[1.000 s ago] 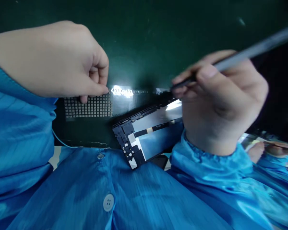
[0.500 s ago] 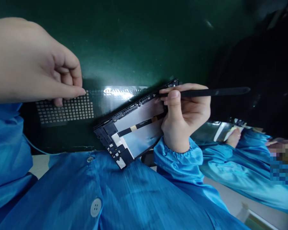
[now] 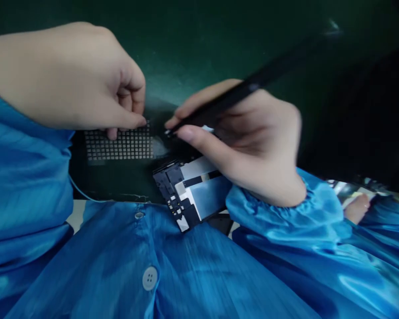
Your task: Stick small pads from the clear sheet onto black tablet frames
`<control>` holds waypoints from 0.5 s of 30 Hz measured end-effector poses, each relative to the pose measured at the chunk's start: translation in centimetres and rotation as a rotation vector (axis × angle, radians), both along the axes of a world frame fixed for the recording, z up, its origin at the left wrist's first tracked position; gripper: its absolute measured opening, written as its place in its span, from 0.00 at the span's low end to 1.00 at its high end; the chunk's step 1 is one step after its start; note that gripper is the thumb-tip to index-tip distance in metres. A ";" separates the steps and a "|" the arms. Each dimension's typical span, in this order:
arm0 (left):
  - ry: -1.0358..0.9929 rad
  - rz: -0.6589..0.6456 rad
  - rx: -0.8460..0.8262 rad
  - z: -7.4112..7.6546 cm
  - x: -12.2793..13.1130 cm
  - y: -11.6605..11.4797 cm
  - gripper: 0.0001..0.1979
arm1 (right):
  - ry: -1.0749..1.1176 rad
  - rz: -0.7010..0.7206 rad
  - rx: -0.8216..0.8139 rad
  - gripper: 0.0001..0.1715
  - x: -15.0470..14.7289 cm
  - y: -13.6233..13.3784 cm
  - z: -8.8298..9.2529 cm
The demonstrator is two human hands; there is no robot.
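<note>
My left hand point(image 3: 76, 77) is curled, thumb and fingertips pinched at the top right corner of a dark sheet carrying a grid of small pale squares point(image 3: 119, 144) on the green mat. My right hand point(image 3: 242, 137) grips a long dark tweezer-like tool point(image 3: 239, 95), whose tip sits just right of the grid sheet's edge. Below that hand lies an opened device frame point(image 3: 186, 195) with a reflective panel and a black flex strip, partly hidden by my right wrist and sleeve.
A dark green mat point(image 3: 199, 44) covers the bench. My blue coat point(image 3: 153, 266) fills the lower view, with a thin blue cord at the left. Another person's blue sleeve and hand point(image 3: 355, 208) show at the right edge.
My right hand has swung left with the tool, from the frame's upper edge to the right edge of the grid sheet. The left hand stays pinched at the sheet.
</note>
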State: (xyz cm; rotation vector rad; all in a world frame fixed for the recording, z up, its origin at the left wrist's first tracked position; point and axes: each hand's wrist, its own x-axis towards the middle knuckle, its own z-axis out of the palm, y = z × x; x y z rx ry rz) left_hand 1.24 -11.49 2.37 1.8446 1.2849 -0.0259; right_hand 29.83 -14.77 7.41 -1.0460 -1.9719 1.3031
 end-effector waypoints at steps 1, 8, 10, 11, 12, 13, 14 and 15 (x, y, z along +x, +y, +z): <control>0.093 -0.010 0.009 0.7 0.7 0.5 0.29 | -0.033 0.085 -0.013 0.06 -0.6 0.7 -0.6; 0.145 -0.077 0.086 1.2 0.8 1.0 0.38 | -0.093 0.170 -0.002 0.10 -1.2 1.7 -2.6; 0.101 -0.043 0.091 0.9 0.4 0.5 0.41 | -0.113 0.135 -0.047 0.10 -1.1 1.4 -2.2; 0.088 -0.029 0.088 0.8 0.2 0.3 0.41 | -0.130 0.123 -0.068 0.09 -1.2 1.4 -2.1; 0.085 -0.014 0.090 0.7 0.2 0.1 0.40 | -0.144 0.116 -0.085 0.07 -1.4 1.4 -2.0; 0.086 -0.006 0.090 0.7 0.2 0.0 0.41 | -0.147 0.112 -0.103 0.07 -1.6 1.5 -2.0; 0.090 0.002 0.092 0.7 0.3 0.0 0.42 | -0.136 0.111 -0.131 0.08 -1.8 1.6 -2.0; 0.088 0.006 0.090 0.7 0.3 0.0 0.43 | -0.105 0.105 -0.178 0.09 -2.0 1.8 -2.1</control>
